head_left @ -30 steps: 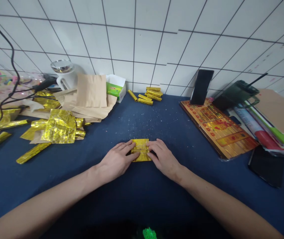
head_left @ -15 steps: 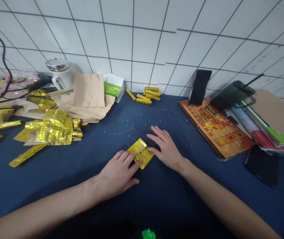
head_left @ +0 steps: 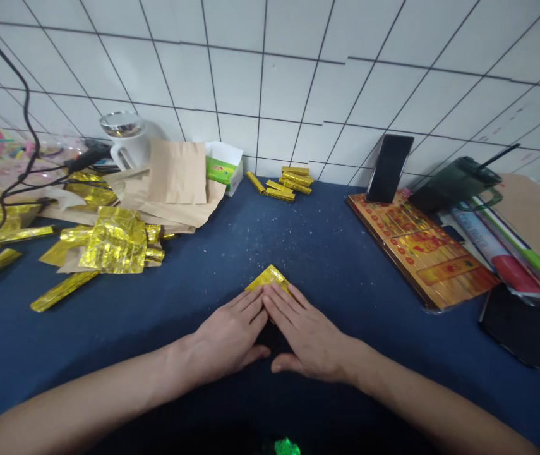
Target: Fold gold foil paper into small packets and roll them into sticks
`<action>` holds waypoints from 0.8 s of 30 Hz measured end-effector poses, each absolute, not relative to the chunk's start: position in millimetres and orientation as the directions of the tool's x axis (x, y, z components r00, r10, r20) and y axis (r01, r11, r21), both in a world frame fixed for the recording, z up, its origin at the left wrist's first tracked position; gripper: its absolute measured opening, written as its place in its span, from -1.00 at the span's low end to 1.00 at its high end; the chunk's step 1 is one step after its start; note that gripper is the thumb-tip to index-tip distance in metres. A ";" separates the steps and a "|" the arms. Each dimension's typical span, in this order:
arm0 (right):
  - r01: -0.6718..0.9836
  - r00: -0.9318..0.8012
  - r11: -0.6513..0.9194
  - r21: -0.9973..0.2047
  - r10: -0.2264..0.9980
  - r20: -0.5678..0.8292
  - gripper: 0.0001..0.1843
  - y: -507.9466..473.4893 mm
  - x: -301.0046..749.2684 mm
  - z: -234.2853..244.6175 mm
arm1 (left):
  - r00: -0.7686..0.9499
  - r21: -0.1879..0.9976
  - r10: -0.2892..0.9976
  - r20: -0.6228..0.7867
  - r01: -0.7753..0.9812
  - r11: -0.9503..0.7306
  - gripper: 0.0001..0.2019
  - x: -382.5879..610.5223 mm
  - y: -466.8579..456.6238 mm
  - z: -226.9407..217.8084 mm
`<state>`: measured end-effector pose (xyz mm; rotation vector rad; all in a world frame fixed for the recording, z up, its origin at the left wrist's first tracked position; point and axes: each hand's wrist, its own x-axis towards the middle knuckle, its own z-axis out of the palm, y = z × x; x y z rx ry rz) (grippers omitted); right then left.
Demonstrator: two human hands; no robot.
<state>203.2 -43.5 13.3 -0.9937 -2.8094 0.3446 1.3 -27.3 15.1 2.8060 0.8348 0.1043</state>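
Note:
A piece of shiny gold paper (head_left: 271, 275) lies on the dark blue tabletop (head_left: 251, 246) in front of me. Only its far corner shows, as a triangle; the fingers hide the rest. My left hand (head_left: 232, 328) rests flat on its left part, fingers stretched out and thumb apart. From the other side my right hand (head_left: 314, 335) presses down with straight fingers, its fingertips meeting those of the left. Both palms face down, and neither hand grasps anything.
Several narrow gold paper strips (head_left: 293, 179) lie by the tiled wall. Left are crumpled gold sheets (head_left: 115, 240), brown paper (head_left: 177, 170), a white mug (head_left: 130, 148) and a black cable (head_left: 26, 120). Right are a phone (head_left: 390, 167), an orange patterned box (head_left: 421, 246) and a dark green cup (head_left: 454, 183).
My right hand has come down and left onto the gold paper beside my left hand, covering more of it. The view has shifted slightly, so the surroundings sit further right.

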 end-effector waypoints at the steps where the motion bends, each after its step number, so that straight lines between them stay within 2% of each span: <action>1: 0.625 -0.758 0.740 -0.247 0.651 0.033 -0.07 -41.9 205.9 11.2 | 0.839 0.215 0.544 -0.007 0.532 -0.819 -0.38 1.3 -27.0 16.0; 8: 0.729 -0.670 0.663 -0.173 0.742 0.021 -0.17 -23.9 221.6 4.6 | 0.844 0.204 0.535 -0.020 0.528 -0.824 -0.40 1.0 -27.6 17.3; 14: 0.711 -0.689 0.683 -0.168 0.724 0.024 -0.20 -12.4 226.6 7.8 | 0.849 0.140 0.528 -0.032 0.526 -0.839 -0.32 1.4 -33.5 13.3; 20: 0.734 -0.661 0.655 -0.181 0.750 0.034 -0.47 11.4 240.2 9.9 | 0.846 0.154 0.533 -0.018 0.529 -0.834 -0.26 5.6 -35.5 12.1; 24: 0.807 -0.562 0.557 -0.196 0.827 0.035 -0.53 16.9 246.2 9.8 | 0.842 0.183 0.539 -0.014 0.532 -0.827 -0.24 6.6 -36.2 10.2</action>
